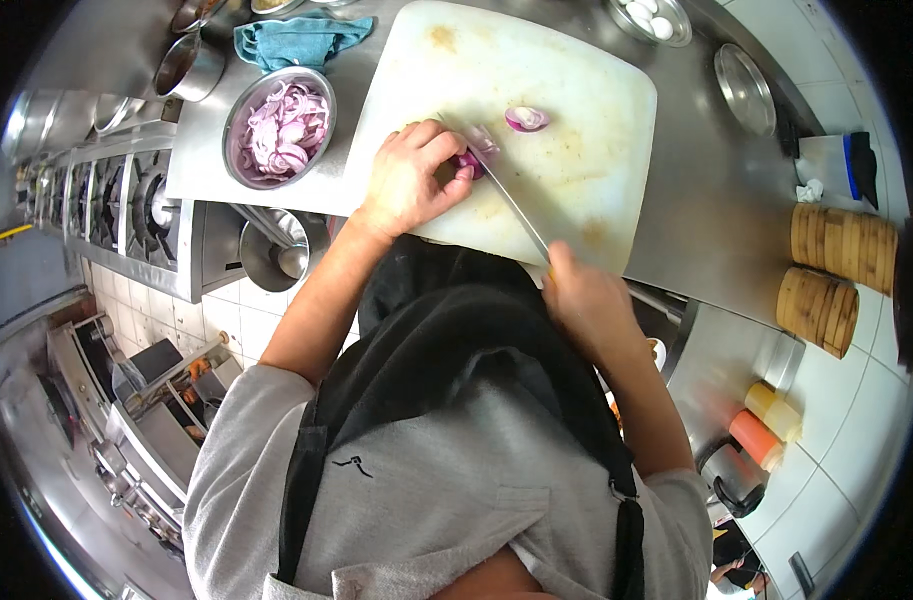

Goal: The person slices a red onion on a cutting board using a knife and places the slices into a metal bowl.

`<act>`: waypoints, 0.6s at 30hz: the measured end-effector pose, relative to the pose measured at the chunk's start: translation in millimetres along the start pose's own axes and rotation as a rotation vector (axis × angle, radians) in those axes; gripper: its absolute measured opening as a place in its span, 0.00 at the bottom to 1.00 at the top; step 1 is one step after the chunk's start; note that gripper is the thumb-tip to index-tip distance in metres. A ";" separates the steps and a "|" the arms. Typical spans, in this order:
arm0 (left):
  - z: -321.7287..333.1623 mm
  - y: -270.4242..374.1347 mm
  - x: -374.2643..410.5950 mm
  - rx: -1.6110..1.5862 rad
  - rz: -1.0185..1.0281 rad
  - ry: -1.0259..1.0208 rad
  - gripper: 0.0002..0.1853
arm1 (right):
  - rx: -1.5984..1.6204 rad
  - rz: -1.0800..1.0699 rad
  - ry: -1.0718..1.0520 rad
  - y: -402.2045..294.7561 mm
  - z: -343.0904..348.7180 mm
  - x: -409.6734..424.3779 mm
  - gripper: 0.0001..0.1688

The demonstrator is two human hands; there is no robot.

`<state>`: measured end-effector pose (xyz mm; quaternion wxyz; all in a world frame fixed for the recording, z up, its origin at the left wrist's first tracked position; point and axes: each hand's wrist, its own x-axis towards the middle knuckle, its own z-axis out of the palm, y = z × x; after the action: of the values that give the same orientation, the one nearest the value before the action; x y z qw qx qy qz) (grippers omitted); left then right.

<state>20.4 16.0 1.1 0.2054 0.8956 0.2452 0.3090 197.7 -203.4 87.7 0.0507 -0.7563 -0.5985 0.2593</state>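
On a white plastic cutting board [569, 180], my left hand [413, 171] holds a piece of red onion [469, 161] under its curled fingertips. My right hand [587, 292] grips the handle of a kitchen knife [512, 199], whose blade slants across the board and meets the onion beside my left fingers. Thin onion slices [482, 140] lie against the blade. Another red onion piece [527, 118] rests farther back on the board, apart from the knife. Left of the board stands a metal bowl [229, 150] of sliced red onion [285, 135].
Behind the bowl lies a blue-green cloth [302, 41], with a metal pot [191, 69] beside it. A bowl of eggs [655, 22] and a round metal lid [745, 88] are at the back right. Bamboo steamers [843, 247] and sauce bottles [756, 439] stand right; a gas stove [118, 199] is left.
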 end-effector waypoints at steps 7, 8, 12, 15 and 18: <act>-0.2 -5.0 -4.9 0.002 -0.007 -0.002 0.14 | -0.011 0.039 -0.042 -12.9 -25.5 -10.4 0.13; -1.0 -4.8 -4.5 0.013 -0.014 0.001 0.14 | -0.014 0.026 -0.039 -8.1 -16.1 -5.0 0.13; 2.8 -2.4 -3.6 0.002 -0.009 -0.012 0.15 | 0.026 0.013 -0.032 5.7 -4.5 11.1 0.13; 2.3 -4.5 -0.8 0.039 0.067 0.079 0.17 | 0.077 0.019 -0.023 7.5 -9.5 10.6 0.13; 0.9 -4.3 -4.0 0.077 0.011 -0.037 0.19 | 0.099 0.055 -0.009 8.6 -13.3 8.3 0.12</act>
<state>16.9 16.9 -3.6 0.1735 0.9098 0.2481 0.2840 212.5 -194.9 93.0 0.0782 -0.7678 -0.5642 0.2933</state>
